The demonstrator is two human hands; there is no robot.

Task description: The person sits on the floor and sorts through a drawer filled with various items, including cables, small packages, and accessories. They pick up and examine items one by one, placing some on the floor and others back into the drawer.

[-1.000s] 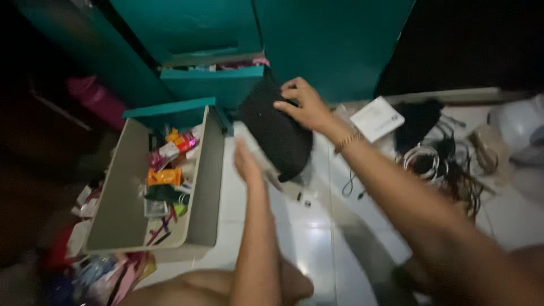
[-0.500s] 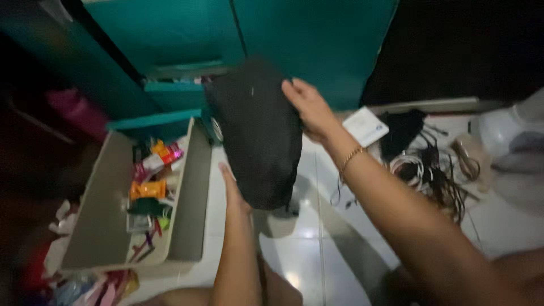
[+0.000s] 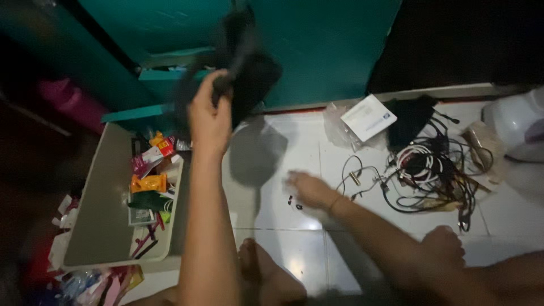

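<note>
My left hand is raised in front of the teal cabinet and grips a black fabric pouch, which hangs blurred above the floor. My right hand is low over the white tiled floor, fingers spread, close to a few small dark bits lying on the tile. It holds nothing. A bracelet shows at that wrist.
A beige drawer pulled out on the left holds several colourful small packets. A tangle of cables, a white card on a plastic bag and a black pouch lie on the right. A white container is far right. My foot is below.
The black pouch passed from my right hand to my left, which lifted it up toward the cabinet. My right hand dropped to the floor near the small dark bits.
</note>
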